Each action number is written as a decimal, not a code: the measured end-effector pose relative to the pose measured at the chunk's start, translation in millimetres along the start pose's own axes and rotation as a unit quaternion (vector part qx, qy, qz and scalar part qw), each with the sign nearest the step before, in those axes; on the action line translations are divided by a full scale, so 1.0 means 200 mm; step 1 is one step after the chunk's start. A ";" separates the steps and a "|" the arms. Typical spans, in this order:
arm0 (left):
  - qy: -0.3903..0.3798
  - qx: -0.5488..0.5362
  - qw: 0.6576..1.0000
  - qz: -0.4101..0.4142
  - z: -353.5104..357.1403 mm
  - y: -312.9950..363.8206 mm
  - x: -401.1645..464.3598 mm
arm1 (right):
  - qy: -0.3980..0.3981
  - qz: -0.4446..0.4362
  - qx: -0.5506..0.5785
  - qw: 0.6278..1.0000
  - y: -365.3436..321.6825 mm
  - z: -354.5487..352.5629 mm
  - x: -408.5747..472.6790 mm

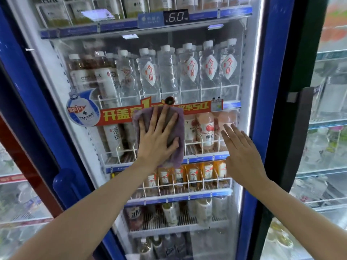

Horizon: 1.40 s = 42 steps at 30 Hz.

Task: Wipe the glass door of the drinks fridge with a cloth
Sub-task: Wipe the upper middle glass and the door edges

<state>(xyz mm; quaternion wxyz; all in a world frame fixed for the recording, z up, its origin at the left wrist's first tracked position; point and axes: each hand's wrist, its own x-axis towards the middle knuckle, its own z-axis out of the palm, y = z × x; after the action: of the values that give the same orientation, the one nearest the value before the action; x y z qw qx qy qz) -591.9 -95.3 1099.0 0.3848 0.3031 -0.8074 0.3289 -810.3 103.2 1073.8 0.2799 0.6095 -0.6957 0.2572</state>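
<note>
Step in hand: wiping, mid-height on the glass door [206, 222]. The left hand [156, 141], fingers spread flat, presses the purple cloth [177, 128] against the pane over the red promotional banner [116, 114]. The right hand [242, 158], fingers straight and holding nothing, lies at the pane near the blue door frame [270, 76]; contact cannot be confirmed. The next stroke likely calls for steady flat pressure across unwiped areas. The glass appears transparent with faint ceiling-light reflections.

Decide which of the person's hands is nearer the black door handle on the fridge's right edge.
Right. The right hand lies just left of the black door handle; the left hand presses the purple cloth mid-glass.
</note>
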 end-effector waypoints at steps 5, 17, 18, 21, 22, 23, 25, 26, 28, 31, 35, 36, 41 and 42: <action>-0.049 0.020 0.996 0.073 0.13 0.20 -0.20 | 0.006 -0.004 -0.010 1.000 0.03 0.02 0.02; -0.015 0.034 0.999 -0.019 0.06 0.23 0.00 | -0.010 -0.074 0.002 0.997 0.16 0.02 0.02; 0.004 0.022 0.999 -0.028 0.04 0.24 0.09 | -0.008 -0.079 0.009 0.997 0.18 0.02 0.02; 0.035 0.013 0.998 -0.040 0.05 0.30 0.19 | 0.018 -0.061 0.032 0.997 0.22 0.01 0.01; 0.038 0.009 0.998 -0.046 0.08 0.32 0.18 | 0.031 -0.049 0.036 0.998 0.25 0.01 -0.01; 0.032 0.006 0.999 -0.042 0.11 0.35 0.13 | 0.042 -0.038 0.037 0.998 0.28 0.01 -0.03; -0.011 0.023 1.000 0.017 0.19 0.46 -0.03 | 0.057 -0.021 0.031 0.998 0.34 0.01 -0.09; -0.040 0.035 0.997 0.062 0.24 0.53 -0.14 | 0.064 -0.012 0.030 0.997 0.37 0.01 -0.12; -0.085 0.030 0.990 0.107 0.33 0.66 -0.35 | 0.071 0.004 0.034 0.997 0.43 0.01 -0.17; -0.106 0.012 0.992 0.067 0.36 0.73 -0.45 | 0.043 0.012 0.016 0.999 0.49 0.02 -0.21; -0.080 0.029 0.993 0.077 0.25 0.64 -0.25 | -0.011 0.018 0.004 1.000 0.55 0.02 -0.22; -0.058 0.030 0.996 0.055 0.22 0.62 -0.15 | -0.015 0.016 0.003 1.000 0.56 0.03 -0.22; 0.031 0.016 0.999 -0.022 0.15 0.67 0.31 | -0.012 -0.016 0.006 1.000 0.62 0.04 -0.22; 0.037 0.017 0.999 -0.028 0.16 0.69 0.32 | -0.014 -0.022 0.008 1.000 0.63 0.04 -0.22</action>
<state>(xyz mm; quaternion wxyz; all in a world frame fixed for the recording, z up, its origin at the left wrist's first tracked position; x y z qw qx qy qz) -741.6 -51.4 1094.8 0.4180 0.3201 -0.7781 0.3427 -931.6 143.8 1035.6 0.2710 0.6305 -0.6836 0.2485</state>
